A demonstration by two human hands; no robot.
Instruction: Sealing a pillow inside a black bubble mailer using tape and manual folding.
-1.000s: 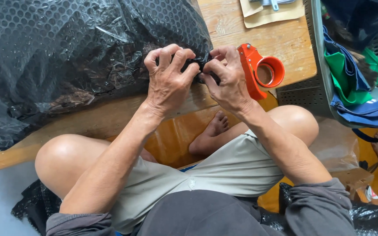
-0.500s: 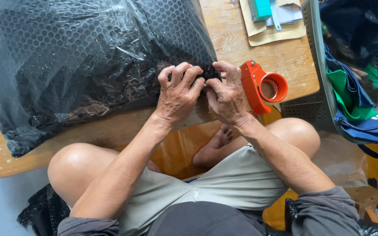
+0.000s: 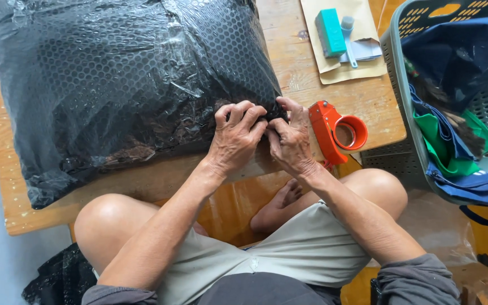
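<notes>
A big parcel wrapped in black bubble wrap (image 3: 114,85) lies on a low wooden table (image 3: 362,101). My left hand (image 3: 237,138) and my right hand (image 3: 290,142) both press and pinch the wrap at the parcel's near right corner, fingers curled onto it. An orange tape dispenser (image 3: 334,131) rests on the table just right of my right hand.
A tan envelope (image 3: 362,34) with a teal block and a small blue-white tool lies at the table's far right. A grey-green plastic basket (image 3: 408,113) holding blue and green fabric stands to the right. My bare knees and one foot are below the table edge.
The view has shifted, so the parcel and hands sit lower in the picture. Both hands stay clamped on the same corner of the wrap, with only small finger movement.
</notes>
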